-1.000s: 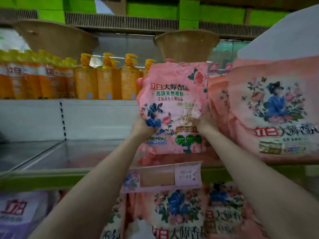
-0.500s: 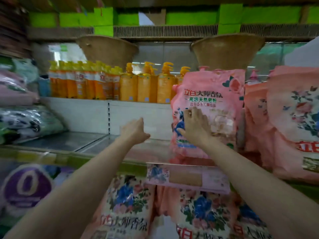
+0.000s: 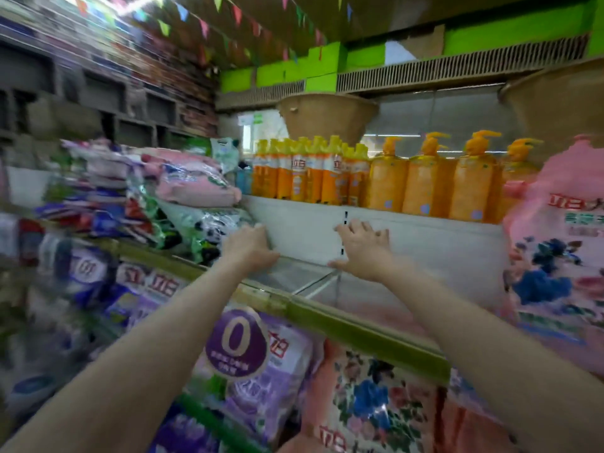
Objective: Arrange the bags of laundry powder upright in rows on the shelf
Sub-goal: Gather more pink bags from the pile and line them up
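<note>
A pink floral bag of laundry powder (image 3: 559,237) stands upright at the right end of the metal shelf (image 3: 294,276). My left hand (image 3: 250,246) reaches over the bare shelf towards a heap of bags lying flat at the left (image 3: 196,223), fingers apart and holding nothing. My right hand (image 3: 361,250) hovers beside it over the shelf, open and empty, well left of the pink bag. The view is blurred by head movement.
Orange pump bottles (image 3: 425,178) line the white ledge behind the shelf. Purple (image 3: 255,361) and pink floral bags (image 3: 376,397) fill the shelf below the green rail (image 3: 359,331). More stacked bags (image 3: 98,197) sit far left. Woven baskets (image 3: 327,116) hang above.
My right hand has let go of the upright pink bag and moved left. Both hands now reach towards the piled bags at the left, and my view has swung left.
</note>
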Available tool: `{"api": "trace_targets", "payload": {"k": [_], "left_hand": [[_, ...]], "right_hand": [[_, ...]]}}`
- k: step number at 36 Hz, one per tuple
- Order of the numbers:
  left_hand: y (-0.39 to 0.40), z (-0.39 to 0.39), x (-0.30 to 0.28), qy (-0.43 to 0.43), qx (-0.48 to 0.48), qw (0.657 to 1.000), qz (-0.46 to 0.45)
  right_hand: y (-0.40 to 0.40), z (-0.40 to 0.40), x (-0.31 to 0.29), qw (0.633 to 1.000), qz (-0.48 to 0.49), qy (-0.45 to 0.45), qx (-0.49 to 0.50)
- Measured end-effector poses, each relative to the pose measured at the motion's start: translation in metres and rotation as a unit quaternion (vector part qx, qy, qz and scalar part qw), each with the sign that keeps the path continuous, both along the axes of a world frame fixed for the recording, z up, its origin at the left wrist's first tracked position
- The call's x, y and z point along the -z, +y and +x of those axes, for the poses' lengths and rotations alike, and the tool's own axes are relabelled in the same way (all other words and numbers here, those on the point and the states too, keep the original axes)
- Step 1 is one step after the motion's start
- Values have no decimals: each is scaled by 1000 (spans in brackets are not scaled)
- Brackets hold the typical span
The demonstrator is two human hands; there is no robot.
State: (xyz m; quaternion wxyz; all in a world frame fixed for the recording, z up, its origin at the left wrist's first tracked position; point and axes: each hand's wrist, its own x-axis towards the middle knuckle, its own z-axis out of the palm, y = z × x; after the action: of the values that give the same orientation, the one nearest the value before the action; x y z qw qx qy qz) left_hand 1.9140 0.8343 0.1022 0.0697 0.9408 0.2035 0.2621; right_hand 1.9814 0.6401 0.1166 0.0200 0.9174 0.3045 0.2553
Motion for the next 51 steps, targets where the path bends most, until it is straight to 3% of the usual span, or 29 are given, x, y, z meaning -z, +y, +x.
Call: {"api": "trace_targets", "payload": {"k": [8, 18, 27, 35, 41, 51], "left_hand": [[98, 8, -7, -11, -64, 998, -15], [207, 25, -8, -30, -77, 994, -66], [280, 36, -46, -68, -116, 988, -69], [319, 75, -72, -91, -66, 975, -190], [324, 104, -88, -99, -8, 958, -270], [338, 125, -98, -78, 9, 887, -455]], "right_hand": [[94, 26, -5, 999, -12, -1, -40], [206, 54, -17, 998, 18, 29, -60], [289, 84, -25, 994, 43, 60, -79], [324, 111, -25, 992, 60, 75, -82], [336, 137, -31, 981, 127, 128, -69], [342, 160, -26, 964, 188, 175, -69]]}}
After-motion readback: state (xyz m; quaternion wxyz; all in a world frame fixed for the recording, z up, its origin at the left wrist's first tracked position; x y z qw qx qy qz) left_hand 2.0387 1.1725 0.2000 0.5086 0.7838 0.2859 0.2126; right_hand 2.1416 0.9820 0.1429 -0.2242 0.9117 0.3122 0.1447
